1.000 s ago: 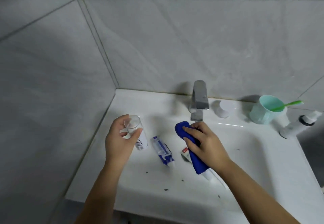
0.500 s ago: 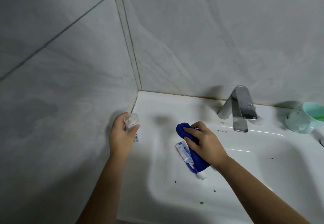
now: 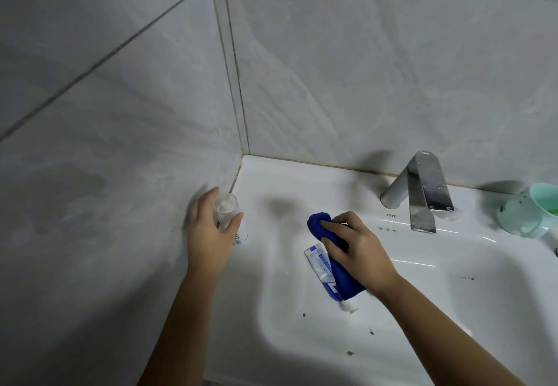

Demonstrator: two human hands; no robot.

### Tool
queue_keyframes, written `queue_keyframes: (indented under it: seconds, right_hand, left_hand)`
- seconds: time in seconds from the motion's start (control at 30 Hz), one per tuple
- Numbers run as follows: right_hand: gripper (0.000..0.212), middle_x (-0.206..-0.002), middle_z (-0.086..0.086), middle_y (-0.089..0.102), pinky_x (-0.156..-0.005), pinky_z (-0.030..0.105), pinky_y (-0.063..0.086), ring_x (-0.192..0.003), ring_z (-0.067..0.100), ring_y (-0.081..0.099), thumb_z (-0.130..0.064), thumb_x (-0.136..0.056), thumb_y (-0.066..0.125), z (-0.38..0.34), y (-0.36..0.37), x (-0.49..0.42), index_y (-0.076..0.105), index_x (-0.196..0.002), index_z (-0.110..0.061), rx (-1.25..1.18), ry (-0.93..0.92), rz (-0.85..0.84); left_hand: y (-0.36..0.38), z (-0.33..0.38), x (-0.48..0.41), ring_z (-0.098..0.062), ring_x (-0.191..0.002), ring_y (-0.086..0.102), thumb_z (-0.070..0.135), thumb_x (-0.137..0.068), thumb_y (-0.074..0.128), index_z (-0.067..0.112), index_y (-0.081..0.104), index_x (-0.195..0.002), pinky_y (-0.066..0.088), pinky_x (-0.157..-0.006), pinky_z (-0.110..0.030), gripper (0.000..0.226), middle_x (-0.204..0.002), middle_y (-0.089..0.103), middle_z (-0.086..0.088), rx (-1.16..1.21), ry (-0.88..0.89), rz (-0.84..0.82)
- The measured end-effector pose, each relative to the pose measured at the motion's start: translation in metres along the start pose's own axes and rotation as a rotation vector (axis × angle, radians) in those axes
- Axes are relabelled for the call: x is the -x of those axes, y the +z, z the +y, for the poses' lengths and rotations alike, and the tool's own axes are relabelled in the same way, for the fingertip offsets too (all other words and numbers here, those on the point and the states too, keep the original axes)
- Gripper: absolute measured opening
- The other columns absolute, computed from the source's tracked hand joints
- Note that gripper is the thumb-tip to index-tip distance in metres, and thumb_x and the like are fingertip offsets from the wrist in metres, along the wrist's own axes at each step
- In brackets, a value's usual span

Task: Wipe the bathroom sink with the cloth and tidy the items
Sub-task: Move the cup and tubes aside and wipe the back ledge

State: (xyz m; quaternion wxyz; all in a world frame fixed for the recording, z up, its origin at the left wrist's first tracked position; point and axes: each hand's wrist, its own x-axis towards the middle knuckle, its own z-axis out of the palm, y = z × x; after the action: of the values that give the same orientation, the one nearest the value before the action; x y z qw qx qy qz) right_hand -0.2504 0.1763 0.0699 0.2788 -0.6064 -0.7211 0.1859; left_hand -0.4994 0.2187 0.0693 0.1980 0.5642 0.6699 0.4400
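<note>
My left hand [image 3: 208,231] grips a small clear-capped bottle [image 3: 228,213] at the sink's left rim, close to the side wall. My right hand [image 3: 356,250] holds a rolled blue cloth [image 3: 339,268] on the inner left slope of the white sink [image 3: 287,198]. A white and blue toothpaste tube [image 3: 321,265] lies against the cloth, its cap pointing down into the basin. Part of the tube is hidden under the cloth and my fingers. Dark specks dot the basin.
A chrome faucet [image 3: 419,195] stands on the back ledge. A mint green cup [image 3: 531,213] sits at the far right edge of the frame. Grey tiled walls [image 3: 120,114] close in at the left and back.
My view has swung left, so the faucet and cup sit further right. My left hand carried the bottle toward the left wall. The cloth and toothpaste tube stayed under my right hand.
</note>
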Motion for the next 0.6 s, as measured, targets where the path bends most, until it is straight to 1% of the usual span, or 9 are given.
queue_keyframes:
  seconds: [0.03, 0.07, 0.13, 0.2, 0.3, 0.4, 0.47, 0.53, 0.6]
  right_hand:
    - [0.029, -0.104, 0.003, 0.055, -0.069, 0.022, 0.042, -0.077, 0.015, 0.055, -0.015, -0.084, 0.063, 0.001, -0.004, 0.003, 0.064, -0.114, -0.016, -0.004, 0.003, 0.013]
    - [0.029, -0.105, 0.004, 0.055, -0.069, 0.022, 0.042, -0.077, 0.016, 0.057, -0.016, -0.084, 0.063, 0.003, -0.009, 0.006, 0.064, -0.113, -0.016, -0.006, 0.004, 0.026]
    - [0.031, -0.105, 0.003, 0.056, -0.069, 0.022, 0.042, -0.078, 0.016, 0.058, -0.023, -0.082, 0.059, 0.007, -0.022, 0.014, 0.064, -0.112, -0.015, -0.004, 0.009, 0.058]
    - [0.035, -0.105, 0.001, 0.055, -0.071, 0.017, 0.042, -0.080, 0.012, 0.056, -0.026, -0.081, 0.056, 0.013, -0.038, 0.023, 0.064, -0.113, -0.014, -0.014, 0.017, 0.102]
    - [0.035, -0.104, -0.005, 0.051, -0.072, 0.007, 0.038, -0.085, 0.007, 0.051, -0.027, -0.081, 0.056, 0.030, -0.064, 0.042, 0.064, -0.113, -0.014, -0.035, 0.037, 0.175]
    - [0.034, -0.103, -0.007, 0.049, -0.076, 0.002, 0.035, -0.086, 0.004, 0.050, -0.026, -0.080, 0.058, 0.057, -0.093, 0.066, 0.065, -0.111, -0.013, -0.032, 0.082, 0.240]
    - [0.034, -0.101, -0.007, 0.049, -0.075, -0.001, 0.033, -0.085, 0.002, 0.049, -0.029, -0.081, 0.057, 0.078, -0.114, 0.082, 0.066, -0.109, -0.013, -0.017, 0.113, 0.282]
    - [0.034, -0.100, -0.006, 0.050, -0.075, 0.001, 0.034, -0.084, 0.002, 0.049, -0.031, -0.081, 0.056, 0.103, -0.137, 0.099, 0.067, -0.108, -0.013, -0.014, 0.150, 0.319]
    - [0.029, -0.101, -0.004, 0.051, -0.073, 0.007, 0.035, -0.083, 0.005, 0.051, -0.022, -0.081, 0.064, 0.131, -0.161, 0.116, 0.067, -0.108, -0.012, -0.008, 0.215, 0.333]
  left_hand:
    - [-0.001, 0.007, 0.004, -0.019, -0.117, 0.047, 0.008, -0.073, 0.076, 0.005, 0.052, -0.124, 0.031, -0.095, -0.016, 0.057, -0.129, 0.050, -0.010, -0.016, 0.055, 0.018]
    - [-0.001, 0.014, 0.009, -0.022, -0.118, 0.047, 0.008, -0.074, 0.076, 0.003, 0.053, -0.123, 0.033, -0.097, -0.021, 0.055, -0.129, 0.050, -0.011, -0.039, 0.111, 0.042]
    - [0.004, 0.032, 0.021, -0.022, -0.116, 0.047, 0.016, -0.077, 0.073, 0.002, 0.054, -0.121, 0.038, -0.098, -0.028, 0.050, -0.125, 0.052, -0.012, -0.053, 0.207, 0.082]
    - [0.017, 0.054, 0.035, -0.018, -0.114, 0.047, 0.027, -0.079, 0.065, 0.003, 0.055, -0.119, 0.035, -0.098, -0.021, 0.047, -0.120, 0.055, -0.011, -0.014, 0.278, 0.053]
    - [0.047, 0.087, 0.060, -0.011, -0.111, 0.048, 0.024, -0.079, 0.064, 0.005, 0.056, -0.118, 0.030, -0.096, -0.005, 0.044, -0.117, 0.056, -0.007, 0.061, 0.312, -0.085]
    - [0.080, 0.119, 0.087, -0.007, -0.109, 0.048, 0.027, -0.079, 0.061, 0.010, 0.058, -0.118, 0.029, -0.091, 0.001, 0.042, -0.118, 0.056, -0.002, 0.086, 0.338, -0.208]
    - [0.103, 0.140, 0.103, -0.004, -0.109, 0.047, 0.030, -0.081, 0.060, 0.012, 0.058, -0.117, 0.031, -0.090, 0.001, 0.040, -0.117, 0.055, 0.002, 0.095, 0.378, -0.265]
    - [0.127, 0.164, 0.119, -0.002, -0.108, 0.047, 0.036, -0.083, 0.055, 0.015, 0.057, -0.117, 0.033, -0.091, -0.004, 0.039, -0.115, 0.052, 0.010, 0.113, 0.422, -0.317]
    - [0.158, 0.188, 0.136, -0.003, -0.105, 0.050, 0.036, -0.083, 0.053, 0.016, 0.057, -0.115, 0.037, -0.089, -0.007, 0.038, -0.113, 0.052, 0.011, 0.149, 0.455, -0.365]
